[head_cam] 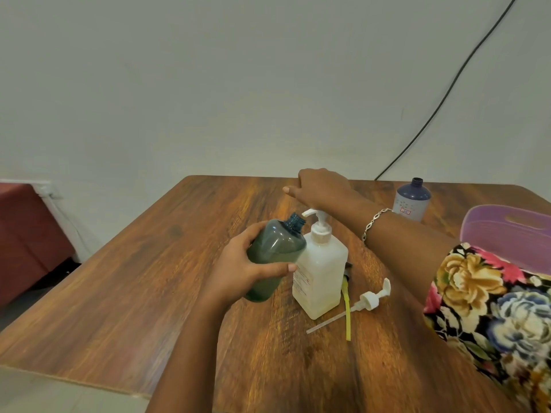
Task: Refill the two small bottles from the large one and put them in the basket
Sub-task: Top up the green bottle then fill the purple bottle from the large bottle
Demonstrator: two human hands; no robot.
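My left hand [238, 269] grips a small dark green bottle [275, 254], uncapped and tilted, its neck leaning toward the spout of the large white pump bottle [320, 272]. That large bottle stands upright mid-table with its pump head on. My right hand [320, 186] hovers above and behind the pump, fingers loosely curled, holding nothing. A second small bottle [413, 201], blue-purple with no cap, stands at the far right. The purple basket [507, 231] sits at the right edge, partly hidden by my floral sleeve.
A loose white pump head with its tube [368, 301] and a yellow tube with a dark cap [346, 305] lie on the wooden table [149, 278] right of the large bottle. A black cable [447, 93] runs down the wall.
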